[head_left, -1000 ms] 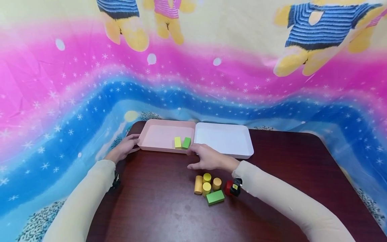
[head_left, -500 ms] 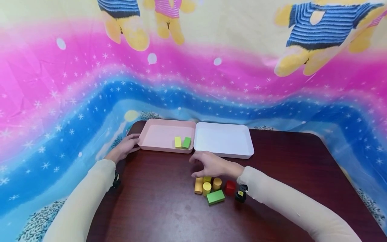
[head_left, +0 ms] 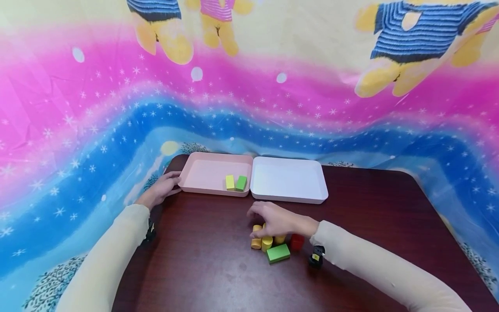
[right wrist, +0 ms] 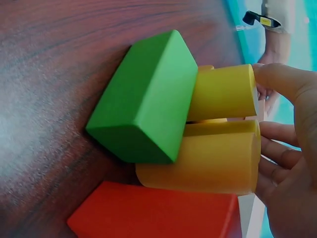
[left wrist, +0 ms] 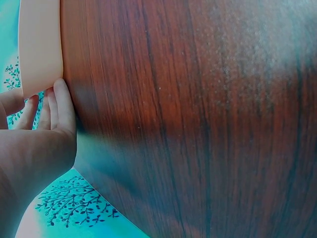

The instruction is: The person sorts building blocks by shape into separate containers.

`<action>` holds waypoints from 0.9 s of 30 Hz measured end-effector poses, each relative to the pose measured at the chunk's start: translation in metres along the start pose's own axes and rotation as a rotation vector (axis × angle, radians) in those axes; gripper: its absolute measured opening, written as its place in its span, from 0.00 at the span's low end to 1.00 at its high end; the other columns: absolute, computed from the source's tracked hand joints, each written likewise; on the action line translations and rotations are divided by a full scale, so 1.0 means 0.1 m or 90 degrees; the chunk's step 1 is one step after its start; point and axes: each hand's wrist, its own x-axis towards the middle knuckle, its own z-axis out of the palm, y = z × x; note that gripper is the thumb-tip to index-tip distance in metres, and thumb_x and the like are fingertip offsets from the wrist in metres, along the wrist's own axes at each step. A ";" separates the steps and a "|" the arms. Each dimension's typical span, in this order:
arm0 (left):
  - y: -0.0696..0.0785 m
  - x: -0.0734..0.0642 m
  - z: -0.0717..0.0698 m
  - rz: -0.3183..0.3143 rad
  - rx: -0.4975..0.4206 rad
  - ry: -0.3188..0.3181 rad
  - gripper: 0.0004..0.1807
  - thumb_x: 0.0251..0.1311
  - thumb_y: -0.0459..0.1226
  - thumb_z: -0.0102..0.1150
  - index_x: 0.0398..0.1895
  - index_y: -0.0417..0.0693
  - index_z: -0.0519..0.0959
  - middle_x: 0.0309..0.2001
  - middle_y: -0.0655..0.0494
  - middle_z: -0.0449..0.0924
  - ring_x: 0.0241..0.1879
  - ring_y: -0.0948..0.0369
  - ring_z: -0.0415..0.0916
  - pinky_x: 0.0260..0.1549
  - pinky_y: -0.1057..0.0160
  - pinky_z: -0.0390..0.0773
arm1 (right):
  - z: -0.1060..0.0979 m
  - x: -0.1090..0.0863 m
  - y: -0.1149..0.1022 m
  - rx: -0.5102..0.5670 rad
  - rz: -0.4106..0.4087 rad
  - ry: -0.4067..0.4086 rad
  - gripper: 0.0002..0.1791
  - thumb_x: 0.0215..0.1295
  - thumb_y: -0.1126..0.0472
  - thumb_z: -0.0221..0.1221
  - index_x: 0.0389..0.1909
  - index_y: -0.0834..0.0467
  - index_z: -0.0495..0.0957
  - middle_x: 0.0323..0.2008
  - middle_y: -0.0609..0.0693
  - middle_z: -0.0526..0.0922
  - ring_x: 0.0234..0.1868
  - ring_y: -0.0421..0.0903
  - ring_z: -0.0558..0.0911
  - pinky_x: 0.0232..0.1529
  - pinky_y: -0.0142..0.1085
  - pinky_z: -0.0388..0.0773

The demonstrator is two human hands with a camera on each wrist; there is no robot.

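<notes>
My left hand [head_left: 161, 190] rests its extended fingers against the left end of the pink tray [head_left: 206, 169]. In the left wrist view the fingertips [left wrist: 60, 89] meet the tray's corner. Over a cluster of wooden blocks hovers my right hand [head_left: 276, 220], thumb and fingers apart. Beneath it are yellow cylinders [head_left: 267, 244] and orange ones, partly hidden by the hand; one orange cylinder [head_left: 256, 245] lies on its side. The right wrist view shows the thumb near the top of a yellow cylinder [right wrist: 223, 91], with an orange cylinder [right wrist: 203, 166] beside it.
A green block [head_left: 278, 254] lies in front of the cylinders, and a red block [head_left: 297, 242] to their right. The pink tray contains a yellow block [head_left: 230, 183] and a green one [head_left: 241, 183]. A white tray [head_left: 290, 177] adjoins it. Patterned fabric [head_left: 249, 112] hangs behind the table.
My right hand has come back from the trays' front edge, down and slightly right, to above the cylinders. The left hand stays at the pink tray.
</notes>
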 end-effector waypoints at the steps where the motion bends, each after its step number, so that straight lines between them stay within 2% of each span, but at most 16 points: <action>1: 0.00 0.00 0.00 -0.001 -0.001 0.001 0.31 0.86 0.37 0.39 0.86 0.42 0.48 0.82 0.36 0.50 0.79 0.42 0.57 0.74 0.44 0.67 | 0.01 -0.01 -0.01 0.000 -0.001 -0.001 0.30 0.64 0.45 0.74 0.59 0.61 0.82 0.53 0.49 0.83 0.51 0.48 0.81 0.55 0.38 0.81; 6: 0.00 0.00 0.01 -0.003 0.001 0.004 0.31 0.87 0.38 0.39 0.86 0.42 0.49 0.81 0.36 0.52 0.78 0.42 0.58 0.74 0.44 0.67 | 0.04 -0.04 -0.05 -0.001 0.006 -0.011 0.29 0.63 0.47 0.75 0.58 0.60 0.81 0.51 0.50 0.82 0.49 0.46 0.80 0.52 0.35 0.82; 14: 0.00 0.00 0.03 -0.006 0.010 0.008 0.31 0.87 0.38 0.38 0.86 0.41 0.49 0.81 0.35 0.52 0.79 0.42 0.58 0.74 0.45 0.67 | 0.12 -0.08 -0.10 -0.046 0.000 -0.015 0.28 0.60 0.47 0.76 0.55 0.58 0.81 0.50 0.50 0.81 0.46 0.40 0.75 0.47 0.30 0.80; 27: 0.01 -0.02 0.01 -0.015 0.009 0.009 0.31 0.87 0.39 0.38 0.86 0.40 0.49 0.81 0.35 0.51 0.79 0.43 0.57 0.74 0.46 0.68 | 0.16 -0.11 -0.19 -0.093 0.004 -0.031 0.29 0.60 0.47 0.77 0.56 0.56 0.80 0.49 0.47 0.79 0.46 0.39 0.73 0.46 0.29 0.79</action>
